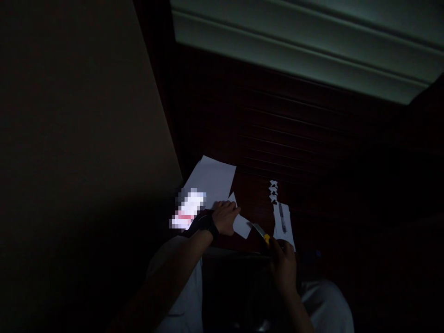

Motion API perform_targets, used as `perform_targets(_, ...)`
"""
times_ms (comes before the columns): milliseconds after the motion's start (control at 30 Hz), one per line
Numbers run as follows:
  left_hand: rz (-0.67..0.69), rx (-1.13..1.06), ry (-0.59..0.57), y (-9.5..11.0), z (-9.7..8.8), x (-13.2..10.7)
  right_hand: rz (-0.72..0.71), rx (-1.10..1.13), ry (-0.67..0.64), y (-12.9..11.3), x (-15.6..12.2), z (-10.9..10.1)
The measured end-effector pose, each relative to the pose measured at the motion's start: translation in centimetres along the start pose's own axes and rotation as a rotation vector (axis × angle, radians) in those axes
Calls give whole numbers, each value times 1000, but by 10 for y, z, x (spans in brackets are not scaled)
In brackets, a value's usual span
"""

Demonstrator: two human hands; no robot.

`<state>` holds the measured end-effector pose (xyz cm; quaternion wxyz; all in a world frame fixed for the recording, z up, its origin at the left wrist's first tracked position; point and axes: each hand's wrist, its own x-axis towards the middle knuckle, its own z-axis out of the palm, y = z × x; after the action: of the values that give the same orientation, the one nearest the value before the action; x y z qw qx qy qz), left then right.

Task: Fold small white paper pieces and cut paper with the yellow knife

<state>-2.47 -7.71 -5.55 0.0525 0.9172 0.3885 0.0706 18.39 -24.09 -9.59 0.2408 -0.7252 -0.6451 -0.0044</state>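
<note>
My left hand [226, 217], with a dark watch on its wrist, lies palm down on a small piece of white paper [243, 226], its fingers stretched out. In my right hand [284, 262] is a utility knife [262, 233] with a yellow part near its blade. The blade points up and left, its tip close to the right corner of the paper; whether it touches cannot be made out. Beyond my left hand lie larger white sheets [217, 178].
A bright, pixelated screen [190, 208] rests over the sheets' lower left. On the right, a pen [282, 218] lies on smaller papers [289, 224], with several small cut paper pieces [273, 190] above. The dark reddish table [255, 206] meets a wall at left.
</note>
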Motion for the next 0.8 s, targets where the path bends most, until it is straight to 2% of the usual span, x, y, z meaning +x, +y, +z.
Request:
perform_targets(267, -13, -118, -17, -8, -12, -2, 74, -72, -44, 1, -2, -1)
perform_targets(467, -23, -406, -197, -30, -20, 2, 64, -107, -62, 0, 0, 2)
perform_targets(667, 23, -777, -195, -31, -20, 6, -19, -32, -40, -1, 10, 12)
perform_targets(800, 1, -866, -147, -26, -18, 9, -32, -24, 0, 8, 16, 13)
